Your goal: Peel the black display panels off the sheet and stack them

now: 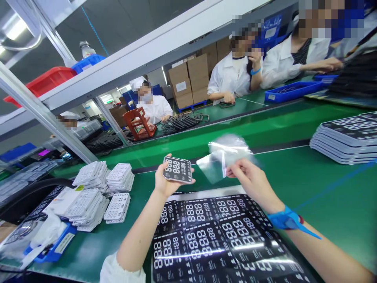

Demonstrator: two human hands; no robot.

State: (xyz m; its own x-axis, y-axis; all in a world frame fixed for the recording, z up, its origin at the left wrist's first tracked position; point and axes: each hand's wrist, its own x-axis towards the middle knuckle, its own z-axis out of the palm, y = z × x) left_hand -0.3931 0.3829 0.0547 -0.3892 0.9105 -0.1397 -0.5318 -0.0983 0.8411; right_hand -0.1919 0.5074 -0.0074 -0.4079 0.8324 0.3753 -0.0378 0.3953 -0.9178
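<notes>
Because the clear plastic film (222,157) is blurred, its shape is hard to make out; the right hand (253,184) pinches its edge, and the left hand (167,180) holds a black display panel (178,169) nearby.

Rows of white segmented figures reading 88, with a smaller 188 beside them, repeat across a black printed sheet (212,239) on the bench. The same pattern of 8s shows on a small black panel (177,169) held in the left hand (165,180), and on a stack of black panels (347,131) at right. White panels (117,207) at left carry matching 8-shaped cut-outs. Finer print on the sheet is too small to read. White labels on a cardboard carton (180,86), a blue bin (270,32) and a blue tray (64,243) also cannot be made out.
</notes>
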